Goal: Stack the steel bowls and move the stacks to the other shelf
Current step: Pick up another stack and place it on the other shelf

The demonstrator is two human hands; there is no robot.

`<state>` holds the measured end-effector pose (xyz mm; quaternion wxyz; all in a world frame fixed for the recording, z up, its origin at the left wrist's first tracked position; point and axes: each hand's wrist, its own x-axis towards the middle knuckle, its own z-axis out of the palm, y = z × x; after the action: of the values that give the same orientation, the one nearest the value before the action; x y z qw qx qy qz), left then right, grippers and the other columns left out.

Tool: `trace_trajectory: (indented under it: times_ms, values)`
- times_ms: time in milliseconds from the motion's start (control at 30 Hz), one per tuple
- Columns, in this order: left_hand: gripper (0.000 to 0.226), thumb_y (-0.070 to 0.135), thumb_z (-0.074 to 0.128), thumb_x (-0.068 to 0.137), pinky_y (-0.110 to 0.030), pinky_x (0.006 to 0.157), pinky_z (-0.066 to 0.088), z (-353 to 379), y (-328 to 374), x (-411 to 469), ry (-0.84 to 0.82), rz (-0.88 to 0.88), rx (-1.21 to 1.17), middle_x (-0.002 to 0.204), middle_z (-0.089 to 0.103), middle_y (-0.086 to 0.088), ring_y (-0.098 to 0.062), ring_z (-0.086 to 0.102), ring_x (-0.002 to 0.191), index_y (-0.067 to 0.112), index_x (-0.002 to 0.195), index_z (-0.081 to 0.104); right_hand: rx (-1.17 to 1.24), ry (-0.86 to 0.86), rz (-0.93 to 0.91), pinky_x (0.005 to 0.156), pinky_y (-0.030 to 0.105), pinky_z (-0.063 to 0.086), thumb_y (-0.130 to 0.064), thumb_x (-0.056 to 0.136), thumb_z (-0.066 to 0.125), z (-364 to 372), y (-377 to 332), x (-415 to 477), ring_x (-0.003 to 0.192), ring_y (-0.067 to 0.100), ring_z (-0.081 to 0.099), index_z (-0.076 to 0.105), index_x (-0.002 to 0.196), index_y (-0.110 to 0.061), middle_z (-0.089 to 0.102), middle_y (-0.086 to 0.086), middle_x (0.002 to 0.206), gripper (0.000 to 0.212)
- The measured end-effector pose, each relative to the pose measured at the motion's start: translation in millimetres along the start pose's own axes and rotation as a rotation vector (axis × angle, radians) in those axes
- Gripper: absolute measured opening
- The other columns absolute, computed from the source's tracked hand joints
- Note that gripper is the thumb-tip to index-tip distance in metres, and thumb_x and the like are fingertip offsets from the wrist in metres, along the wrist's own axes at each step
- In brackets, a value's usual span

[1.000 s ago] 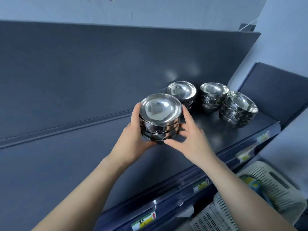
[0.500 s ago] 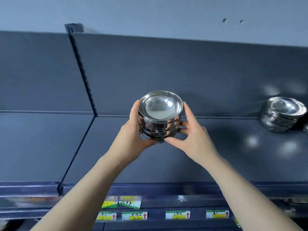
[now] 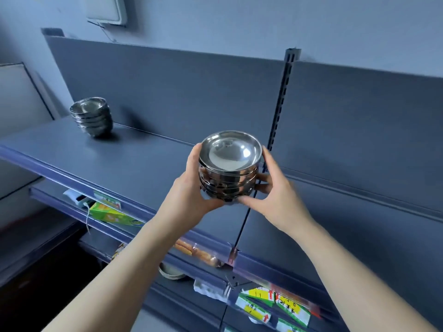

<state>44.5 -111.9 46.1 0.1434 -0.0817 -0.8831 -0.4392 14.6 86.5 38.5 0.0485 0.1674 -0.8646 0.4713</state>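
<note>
A stack of steel bowls [image 3: 229, 164] hangs in the air above the dark blue shelf [image 3: 143, 168], near the seam between two shelf sections. My left hand [image 3: 189, 195] cups its left side and my right hand [image 3: 278, 197] cups its right side and base. Both hands grip the stack. Another stack of steel bowls [image 3: 92, 118] stands on the same shelf at the far left, by the back panel.
A slotted upright [image 3: 282, 97] divides the back panel behind the held stack. Below the shelf edge lie a green box [image 3: 107, 213], packets and a small bowl [image 3: 171, 271]. Yellow and green price labels [image 3: 271, 305] line the lower rail at the right.
I have turned left with the stack held in both hands. The right-hand stacks have left the view, and a stack on the left shelf section has come into view.
</note>
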Motion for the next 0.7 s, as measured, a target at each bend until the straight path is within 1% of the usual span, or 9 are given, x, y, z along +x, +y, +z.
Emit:
trace_trajectory:
  times_ms: [67,100,200,233,300,367,433,533,700]
  values:
    - [0.112,0.024,0.087,0.065,0.003,0.069,0.039,-21,-18,2,0.047,-0.043,0.027,0.091,0.037,0.047,0.022,0.054,0.078,0.038,0.146,0.011,0.003,-0.052,-0.033,0.105,0.043,0.047,-0.041,0.067,0.087,23,-9,21,0.117,0.005,0.06,0.007,0.152,-0.046,0.062,-0.01,0.129,0.117]
    - [0.112,0.023,0.086,0.065,0.001,0.07,0.039,-31,-26,4,0.064,-0.062,0.039,0.091,0.038,0.046,0.02,0.055,0.078,0.038,0.146,0.011,0.008,-0.075,-0.052,0.105,0.041,0.047,-0.042,0.067,0.086,34,-13,32,0.116,0.005,0.06,0.007,0.153,-0.045,0.063,-0.009,0.129,0.117]
    - [0.114,0.021,0.086,0.066,-0.016,0.082,0.043,-59,-51,12,0.118,-0.109,0.084,0.095,0.042,0.041,0.003,0.061,0.085,0.038,0.147,0.008,0.032,-0.138,-0.107,0.102,0.035,0.049,-0.041,0.067,0.087,68,-26,65,0.113,0.004,0.062,0.008,0.154,-0.042,0.064,-0.008,0.127,0.117]
    - [0.115,0.02,0.086,0.066,-0.019,0.084,0.043,-68,-59,14,0.139,-0.123,0.1,0.096,0.043,0.039,-0.002,0.062,0.088,0.038,0.147,0.007,0.041,-0.155,-0.122,0.101,0.032,0.049,-0.039,0.067,0.087,79,-29,77,0.112,0.004,0.063,0.009,0.154,-0.042,0.065,-0.007,0.127,0.117]
    - [0.116,0.019,0.086,0.067,-0.022,0.087,0.044,-85,-75,19,0.181,-0.15,0.12,0.097,0.045,0.035,-0.01,0.063,0.094,0.038,0.148,0.005,0.045,-0.187,-0.15,0.094,0.024,0.047,-0.037,0.068,0.088,100,-36,97,0.109,0.003,0.064,0.01,0.154,-0.041,0.065,-0.007,0.126,0.116]
    - [0.117,0.019,0.086,0.067,-0.023,0.088,0.044,-100,-90,22,0.218,-0.18,0.121,0.097,0.045,0.034,-0.012,0.062,0.096,0.037,0.149,0.005,0.042,-0.218,-0.179,0.09,0.022,0.046,-0.036,0.069,0.088,122,-42,116,0.108,0.003,0.065,0.01,0.154,-0.04,0.066,-0.006,0.124,0.116]
    - [0.116,0.021,0.086,0.066,-0.023,0.088,0.044,-116,-105,24,0.243,-0.209,0.122,0.094,0.042,0.038,-0.011,0.062,0.095,0.037,0.149,0.006,0.056,-0.248,-0.194,0.094,0.025,0.049,-0.035,0.068,0.089,144,-49,132,0.107,0.004,0.066,0.011,0.155,-0.04,0.067,-0.004,0.124,0.117]
    - [0.117,0.022,0.087,0.065,-0.028,0.09,0.048,-143,-130,29,0.264,-0.24,0.148,0.093,0.041,0.039,-0.014,0.064,0.096,0.037,0.148,0.006,0.073,-0.298,-0.199,0.1,0.035,0.05,-0.035,0.068,0.088,179,-62,155,0.109,0.007,0.066,0.009,0.154,-0.042,0.067,-0.003,0.124,0.117]
    - [0.117,0.024,0.088,0.063,-0.026,0.084,0.047,-192,-181,42,0.28,-0.289,0.155,0.092,0.044,0.037,-0.015,0.064,0.09,0.037,0.148,0.008,0.095,-0.319,-0.192,0.099,0.039,0.051,-0.036,0.067,0.088,244,-84,191,0.107,0.008,0.067,0.01,0.153,-0.044,0.068,0.001,0.121,0.116]
